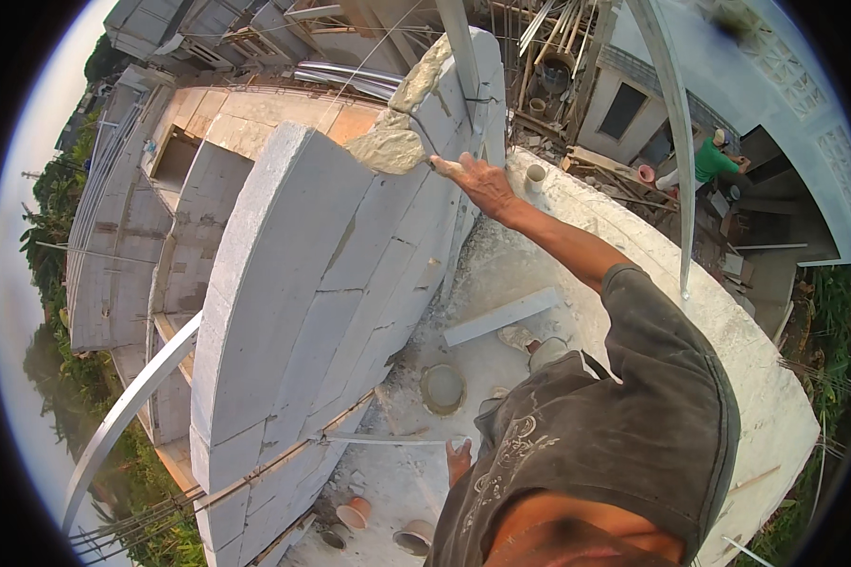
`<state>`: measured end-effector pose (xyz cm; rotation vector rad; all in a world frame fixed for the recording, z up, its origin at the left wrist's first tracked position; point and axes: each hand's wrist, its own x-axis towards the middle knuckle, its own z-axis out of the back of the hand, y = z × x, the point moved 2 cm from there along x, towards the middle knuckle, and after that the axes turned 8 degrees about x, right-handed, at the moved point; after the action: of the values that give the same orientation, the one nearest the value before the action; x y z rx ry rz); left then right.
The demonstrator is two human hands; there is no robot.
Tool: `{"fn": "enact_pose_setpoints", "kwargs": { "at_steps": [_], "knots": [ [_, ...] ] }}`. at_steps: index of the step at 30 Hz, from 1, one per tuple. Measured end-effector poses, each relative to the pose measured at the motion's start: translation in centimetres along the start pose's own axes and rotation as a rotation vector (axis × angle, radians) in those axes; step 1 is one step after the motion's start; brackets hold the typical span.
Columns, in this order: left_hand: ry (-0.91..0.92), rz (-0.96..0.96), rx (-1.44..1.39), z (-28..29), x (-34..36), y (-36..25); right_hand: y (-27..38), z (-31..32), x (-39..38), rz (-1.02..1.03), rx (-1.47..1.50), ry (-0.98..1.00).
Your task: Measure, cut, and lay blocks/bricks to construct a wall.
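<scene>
My right hand [482,184] reaches out to the top of a tall white block wall [350,246], its fingers closed round the handle of a trowel. The trowel's thin, dark, bent neck [425,134] shows, but its blade is hidden by or behind wet, beige mortar [388,149] at the wall's upper edge. More mortar [421,80] lies along the top beyond it. Low beside my body, my left hand [459,461] is partly hidden by my shirt, with fingertips apart. Close to those fingertips ends a thin metal bar [388,438]; whether they touch is unclear.
A pale block strip [501,317] lies by my foot [517,337]. Round containers stand on the floor, one grey [442,389], one orange-pink [355,512]. A metal post [459,47] rises by the wall. A person in green [714,161] is far below, right.
</scene>
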<state>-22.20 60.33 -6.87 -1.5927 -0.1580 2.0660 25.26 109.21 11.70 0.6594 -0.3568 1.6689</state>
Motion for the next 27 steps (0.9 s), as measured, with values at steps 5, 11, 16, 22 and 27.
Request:
{"fn": "enact_pose_setpoints", "kwargs": {
  "at_steps": [5,11,16,22,27],
  "knots": [
    [-0.088,-0.093,0.043,1.4,-3.2,-15.5,-1.5,6.1,-6.6,-0.126,0.093,0.112],
    [-0.040,-0.119,0.101,-0.6,-1.4,-15.8,-2.8,10.3,0.2,-0.074,-0.112,0.025],
    [-0.055,-0.014,0.132,-3.1,-1.6,-10.6,-6.0,8.4,1.8,0.091,-0.186,0.045],
    [0.000,-0.044,0.135,-4.1,-2.2,-5.1,-7.3,8.3,5.2,-0.401,-0.125,0.289],
    [-0.046,-0.102,0.130,-4.2,-2.2,-5.6,-4.7,6.8,7.3,-0.580,0.025,0.388]
  ]
}}
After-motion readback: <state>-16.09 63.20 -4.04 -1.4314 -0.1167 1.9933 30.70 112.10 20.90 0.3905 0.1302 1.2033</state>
